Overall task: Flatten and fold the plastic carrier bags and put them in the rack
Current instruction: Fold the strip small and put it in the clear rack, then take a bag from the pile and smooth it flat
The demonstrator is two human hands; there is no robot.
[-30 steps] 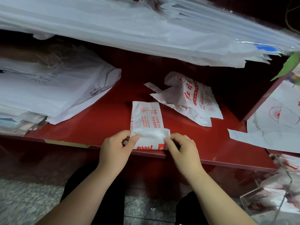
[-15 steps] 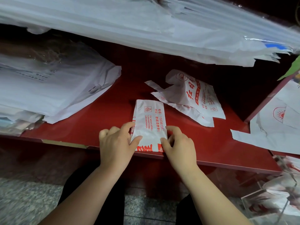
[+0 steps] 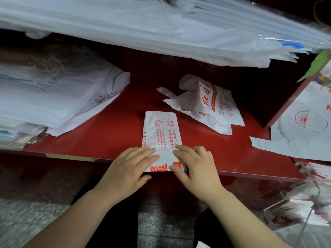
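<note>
Shelf [image 3: 107,135]: red, smooth, glossy.
Folded bag [image 3: 161,133]: thin white plastic, matt.
Loose bag [image 3: 206,104], far right: same plastic, creased.
Rack [image 3: 293,228], near right: clear glossy plastic.
Floor [image 3: 26,217]: speckled stone.

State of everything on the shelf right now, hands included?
folded bag: folded into a narrow strip, flat on the red shelf
loose bag: unfolded, creased, untouched
left hand: fingers straight, pressing the folded bag's near end
right hand: same, pressing the other side
bag stack: piled at the shelf's left
</note>
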